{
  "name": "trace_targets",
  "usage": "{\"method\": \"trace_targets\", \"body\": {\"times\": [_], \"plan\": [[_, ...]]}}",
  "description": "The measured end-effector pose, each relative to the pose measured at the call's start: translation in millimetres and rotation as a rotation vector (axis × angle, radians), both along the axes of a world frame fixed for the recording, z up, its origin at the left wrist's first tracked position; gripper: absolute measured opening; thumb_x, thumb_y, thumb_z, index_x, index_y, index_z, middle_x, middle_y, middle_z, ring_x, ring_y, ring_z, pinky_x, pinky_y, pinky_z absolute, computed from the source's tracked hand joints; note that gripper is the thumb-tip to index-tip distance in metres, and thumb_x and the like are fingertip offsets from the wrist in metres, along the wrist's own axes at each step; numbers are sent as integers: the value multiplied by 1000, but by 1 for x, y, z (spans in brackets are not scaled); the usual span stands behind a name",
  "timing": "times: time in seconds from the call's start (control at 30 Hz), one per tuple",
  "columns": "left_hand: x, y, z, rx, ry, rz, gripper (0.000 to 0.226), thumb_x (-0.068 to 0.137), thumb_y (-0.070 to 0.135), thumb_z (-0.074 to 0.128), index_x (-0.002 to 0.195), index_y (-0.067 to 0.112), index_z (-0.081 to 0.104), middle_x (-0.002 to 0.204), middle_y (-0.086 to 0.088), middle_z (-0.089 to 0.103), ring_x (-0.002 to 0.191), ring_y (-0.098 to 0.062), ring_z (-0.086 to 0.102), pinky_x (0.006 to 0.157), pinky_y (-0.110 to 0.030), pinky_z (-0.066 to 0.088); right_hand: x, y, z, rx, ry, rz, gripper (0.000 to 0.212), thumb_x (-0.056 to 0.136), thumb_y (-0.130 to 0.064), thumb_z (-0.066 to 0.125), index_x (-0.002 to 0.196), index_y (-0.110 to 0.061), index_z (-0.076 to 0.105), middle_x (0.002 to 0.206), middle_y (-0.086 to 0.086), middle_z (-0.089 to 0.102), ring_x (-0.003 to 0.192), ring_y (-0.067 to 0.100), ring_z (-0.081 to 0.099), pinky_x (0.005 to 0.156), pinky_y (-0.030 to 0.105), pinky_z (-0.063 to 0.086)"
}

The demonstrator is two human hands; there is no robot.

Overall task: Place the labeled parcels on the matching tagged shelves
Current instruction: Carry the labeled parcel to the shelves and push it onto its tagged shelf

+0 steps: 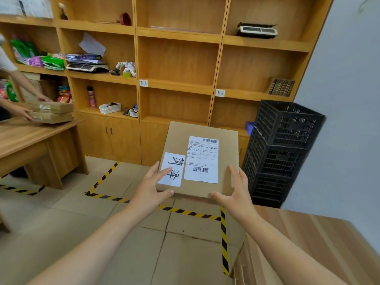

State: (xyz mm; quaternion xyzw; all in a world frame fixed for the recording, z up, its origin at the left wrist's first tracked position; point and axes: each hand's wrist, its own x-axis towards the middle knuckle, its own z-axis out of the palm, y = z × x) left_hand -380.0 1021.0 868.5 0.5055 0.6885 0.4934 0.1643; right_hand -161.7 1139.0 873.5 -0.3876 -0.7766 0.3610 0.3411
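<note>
I hold a flat brown cardboard parcel (pixel 205 140) in the air in front of the wooden shelving. It carries a printed shipping label and a white handwritten label (pixel 172 169). My left hand (pixel 153 187) grips its near left corner, fingers over the handwritten label. My right hand (pixel 234 189) grips the near right corner. On the shelf edges ahead hang two white tags: one (pixel 143 83) at the middle bay, another (pixel 220 92) at the right bay. The middle bay's shelves (pixel 176 85) behind the parcel are bare.
Stacked black plastic crates (pixel 281 153) stand at the right against the wall. A wooden desk (pixel 30 136) at the left holds two more parcels (pixel 52 113), handled by another person's hands. Yellow-black tape (pixel 185 211) marks the floor. A wooden tabletop (pixel 318 243) lies at my right.
</note>
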Motion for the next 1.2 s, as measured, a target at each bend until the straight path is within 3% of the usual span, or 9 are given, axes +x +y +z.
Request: {"method": "trace_targets", "body": {"times": [0.07, 0.2, 0.4, 0.5, 0.63, 0.8, 0.93, 1.13, 1.2], "plan": [[-26, 32, 2, -22, 14, -20, 63, 78, 15, 71, 130, 39, 45, 154, 11, 14, 137, -8, 20, 111, -34, 30, -24, 29, 3, 4, -7, -19, 100, 71, -36, 78, 145, -36, 11, 153, -14, 2, 140, 13, 16, 113, 35, 20], [-85, 96, 4, -39, 64, -43, 66, 76, 16, 72, 129, 44, 44, 154, 13, 14, 126, 2, 22, 93, -14, 34, -79, 90, 9, 4, -22, -44, 100, 71, -35, 77, 145, -34, 11, 154, -11, 2, 140, 13, 15, 112, 35, 20], [-158, 186, 0, -45, 61, -41, 66, 74, 20, 74, 129, 41, 45, 153, 12, 15, 136, -7, 22, 101, -23, 33, -151, 173, 5, 11, -33, -66, 102, 71, -34, 78, 147, -32, 10, 156, -13, -1, 142, 9, 10, 108, 26, 15], [-180, 227, -7, -56, 59, -36, 64, 74, 21, 73, 128, 42, 45, 153, 13, 15, 137, -8, 22, 102, -24, 34, -175, 213, -2, 2, -43, -75, 103, 71, -34, 78, 147, -33, 8, 156, -13, -1, 141, 9, 9, 109, 28, 16], [-206, 288, -17, -69, 100, -5, 62, 77, 22, 71, 129, 43, 43, 153, 15, 14, 122, 4, 22, 93, -19, 32, -206, 276, -13, -12, -44, -81, 103, 71, -34, 78, 146, -33, 9, 155, -14, 0, 140, 8, 11, 110, 30, 18], [-243, 367, -31, -88, 118, 46, 62, 78, 21, 68, 129, 43, 41, 154, 12, 10, 121, 3, 23, 83, -16, 34, -253, 362, -30, -41, -18, -35, 102, 71, -34, 77, 145, -37, 7, 155, -16, -4, 142, 9, 7, 115, 35, 15], [-273, 439, -25, -101, 105, 94, 64, 78, 19, 67, 130, 42, 38, 155, 11, 6, 118, 4, 22, 72, -6, 34, -291, 438, -24, -42, -29, 1, 103, 71, -33, 77, 146, -36, 7, 156, -13, -9, 143, 11, 3, 117, 36, 13], [-320, 525, -14, -103, 125, 189, 66, 78, 20, 67, 134, 38, 38, 155, 8, 9, 135, -7, 23, 82, -12, 33, -348, 539, -15, -17, -77, 75, 104, 71, -39, 77, 146, -38, 5, 155, -15, -12, 144, 13, 4, 117, 38, 16], [-338, 543, -11, -114, 125, 223, 65, 77, 18, 67, 134, 36, 39, 155, 7, 10, 137, -12, 24, 85, -18, 40, -369, 560, -17, -27, -94, 103, 105, 70, -40, 77, 146, -38, 4, 155, -15, -13, 144, 13, 4, 116, 38, 16]]}}
